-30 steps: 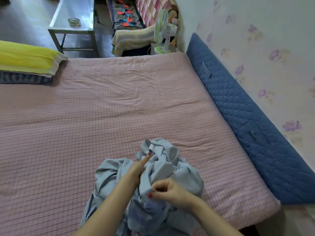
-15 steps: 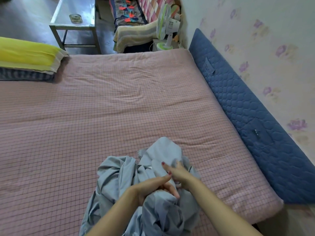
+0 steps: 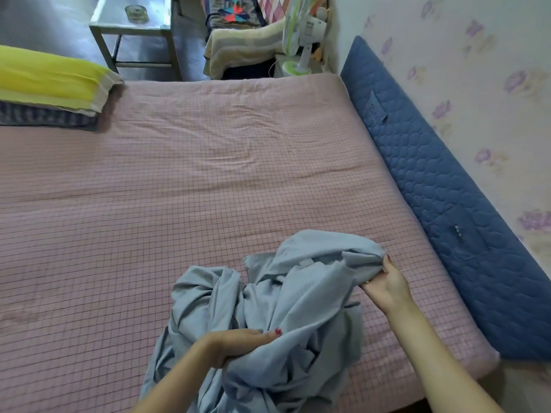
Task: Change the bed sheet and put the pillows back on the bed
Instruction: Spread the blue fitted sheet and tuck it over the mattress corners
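Here a bundled light blue sheet (image 3: 286, 317) lies heaped on the near part of the bed (image 3: 185, 204), which is covered with a pink checked pad. The left hand (image 3: 238, 344) grips a fold of the sheet low in the heap, fingers curled into the cloth with the thumb on top. The right hand (image 3: 387, 284) pinches a corner of the sheet and holds it out toward the right side of the bed, so that part of the cloth is stretched between the two hands. The rest of the sheet stays crumpled, trailing off the near edge of the bed.

A yellow pillow (image 3: 50, 79) sits on top of a dark checked pillow (image 3: 44, 117) at the far left of the bed. A blue quilted pad (image 3: 447, 189) leans along the flowered wall (image 3: 477, 70) on the right, touching the side of the bed. Beyond the far end of the bed stand a metal table (image 3: 134, 22), a small fan (image 3: 301, 40) and a folded striped blanket (image 3: 241, 46) beside it.
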